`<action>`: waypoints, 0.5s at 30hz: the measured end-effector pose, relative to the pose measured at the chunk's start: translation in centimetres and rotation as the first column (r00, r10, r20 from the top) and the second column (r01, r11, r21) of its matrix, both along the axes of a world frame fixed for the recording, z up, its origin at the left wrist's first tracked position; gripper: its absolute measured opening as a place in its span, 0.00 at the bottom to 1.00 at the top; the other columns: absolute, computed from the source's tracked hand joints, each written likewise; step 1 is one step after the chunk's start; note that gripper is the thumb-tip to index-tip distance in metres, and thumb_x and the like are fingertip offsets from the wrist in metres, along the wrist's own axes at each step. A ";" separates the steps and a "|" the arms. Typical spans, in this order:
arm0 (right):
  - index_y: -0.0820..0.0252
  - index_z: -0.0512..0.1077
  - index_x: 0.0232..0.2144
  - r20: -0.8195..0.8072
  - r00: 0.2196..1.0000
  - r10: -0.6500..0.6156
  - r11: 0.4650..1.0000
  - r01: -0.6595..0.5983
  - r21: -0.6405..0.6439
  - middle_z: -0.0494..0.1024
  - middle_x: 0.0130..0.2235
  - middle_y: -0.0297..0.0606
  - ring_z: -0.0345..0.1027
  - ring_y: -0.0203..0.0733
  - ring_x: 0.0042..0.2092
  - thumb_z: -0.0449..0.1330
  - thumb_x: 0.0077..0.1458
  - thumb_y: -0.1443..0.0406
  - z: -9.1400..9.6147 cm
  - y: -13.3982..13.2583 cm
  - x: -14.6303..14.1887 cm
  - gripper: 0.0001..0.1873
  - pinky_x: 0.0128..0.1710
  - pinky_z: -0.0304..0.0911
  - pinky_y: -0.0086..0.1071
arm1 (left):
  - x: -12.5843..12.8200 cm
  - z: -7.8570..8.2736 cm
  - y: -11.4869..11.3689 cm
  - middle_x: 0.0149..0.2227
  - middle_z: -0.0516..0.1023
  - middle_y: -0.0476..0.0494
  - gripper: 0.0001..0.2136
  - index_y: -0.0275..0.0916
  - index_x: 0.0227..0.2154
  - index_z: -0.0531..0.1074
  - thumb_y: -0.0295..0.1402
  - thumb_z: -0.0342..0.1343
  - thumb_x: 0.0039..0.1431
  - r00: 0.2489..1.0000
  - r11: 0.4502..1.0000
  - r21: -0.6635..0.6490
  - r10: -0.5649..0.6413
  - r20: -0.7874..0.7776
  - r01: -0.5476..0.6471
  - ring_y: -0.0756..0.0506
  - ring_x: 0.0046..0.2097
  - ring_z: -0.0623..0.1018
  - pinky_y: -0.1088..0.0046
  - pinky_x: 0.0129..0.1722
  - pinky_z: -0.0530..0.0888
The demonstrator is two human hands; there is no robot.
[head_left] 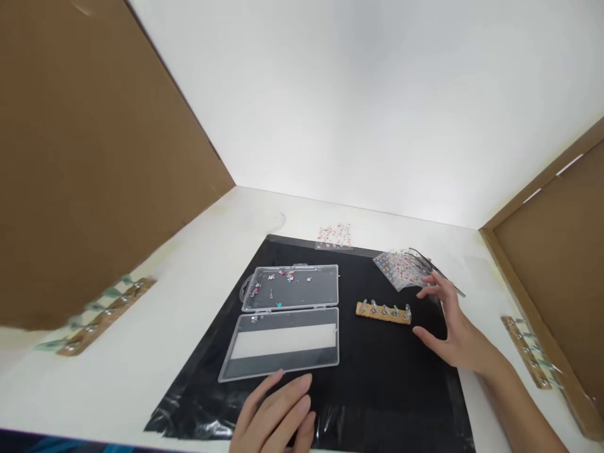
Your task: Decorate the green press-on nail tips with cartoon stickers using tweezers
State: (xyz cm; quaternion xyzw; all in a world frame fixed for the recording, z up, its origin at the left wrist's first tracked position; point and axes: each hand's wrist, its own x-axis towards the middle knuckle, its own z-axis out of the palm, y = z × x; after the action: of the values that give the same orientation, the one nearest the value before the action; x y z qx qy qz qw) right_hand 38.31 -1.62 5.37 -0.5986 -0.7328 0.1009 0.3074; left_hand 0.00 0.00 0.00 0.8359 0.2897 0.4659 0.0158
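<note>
A clear plastic case (287,321) lies open on a black mat (377,371); its far half holds several small coloured pieces. My left hand (278,415) rests flat on the mat just in front of the case's near edge, fingers stretched out and empty. My right hand (453,327) hovers open to the right of a small wooden strip (383,312) with several metal clips on it, fingers spread, holding nothing. Its fingertips reach toward a pile of clear sticker sheets (403,267) at the mat's far right.
Another sticker sheet (334,236) lies at the mat's far edge. A wooden clip strip (101,318) lies on the white table at the left, another clip strip (531,352) at the right. Brown cardboard walls (94,145) stand on both sides, a white wall behind.
</note>
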 end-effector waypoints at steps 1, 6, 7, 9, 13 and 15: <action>0.39 0.35 0.80 -0.001 1.000 0.005 1.000 -0.005 -0.007 0.66 0.66 0.51 0.77 0.49 0.56 0.62 0.71 0.58 -0.2 -0.1 -0.3 0.49 0.62 0.76 0.56 | 0.4 0.3 0.1 0.45 0.86 0.35 0.15 0.34 0.51 0.75 0.13 0.59 0.66 1.000 1.000 0.011 0.010 0.011 -0.010 0.47 0.55 0.85 0.61 0.66 0.79; 0.39 0.33 0.80 0.001 1.000 0.019 1.000 -0.019 -0.016 0.67 0.66 0.51 0.77 0.49 0.57 0.57 0.71 0.63 -1.3 0.1 -1.5 0.48 0.64 0.74 0.58 | 1.8 1.2 0.3 0.51 0.84 0.32 0.14 0.30 0.54 0.76 0.15 0.59 0.69 0.999 0.999 -0.003 0.041 0.030 -0.041 0.47 0.58 0.81 0.60 0.74 0.69; 0.40 0.33 0.80 0.004 1.000 0.017 1.000 -0.017 -0.014 0.67 0.65 0.51 0.77 0.48 0.57 0.57 0.71 0.63 -1.4 0.2 -1.6 0.48 0.65 0.74 0.58 | 1.9 1.3 0.3 0.52 0.84 0.33 0.14 0.30 0.55 0.76 0.15 0.58 0.70 0.998 0.999 -0.010 0.050 0.021 -0.050 0.47 0.59 0.80 0.60 0.74 0.67; 0.41 0.32 0.80 0.009 1.000 0.010 1.000 -0.010 -0.009 0.68 0.64 0.51 0.77 0.48 0.56 0.56 0.71 0.64 -1.6 0.3 -1.9 0.48 0.64 0.75 0.57 | 2.0 1.4 0.4 0.53 0.84 0.34 0.14 0.30 0.56 0.76 0.17 0.58 0.71 0.998 0.998 -0.016 0.067 0.003 -0.067 0.47 0.60 0.79 0.60 0.76 0.65; 0.43 0.34 0.80 0.015 1.000 -0.011 1.000 0.011 0.003 0.69 0.63 0.51 0.78 0.47 0.53 0.56 0.71 0.64 -2.2 0.4 -2.1 0.46 0.62 0.77 0.56 | 2.2 1.3 0.5 0.55 0.83 0.38 0.13 0.32 0.58 0.75 0.22 0.57 0.74 0.996 0.997 -0.026 0.077 -0.034 -0.078 0.48 0.61 0.78 0.64 0.79 0.59; 0.43 0.34 0.80 0.015 1.000 -0.026 1.000 0.026 0.011 0.70 0.62 0.50 0.77 0.47 0.52 0.56 0.71 0.64 -2.5 0.3 -2.1 0.46 0.62 0.77 0.56 | 2.4 1.4 0.4 0.56 0.83 0.40 0.13 0.34 0.59 0.75 0.23 0.55 0.76 0.995 0.994 -0.058 0.095 -0.009 -0.096 0.48 0.61 0.78 0.64 0.79 0.58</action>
State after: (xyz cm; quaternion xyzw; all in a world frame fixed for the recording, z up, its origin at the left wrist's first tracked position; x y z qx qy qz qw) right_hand 36.18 -1.36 2.86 -0.6072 -0.7278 0.0884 0.3062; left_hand 2.38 0.36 1.37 0.8218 0.3428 0.4548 0.0170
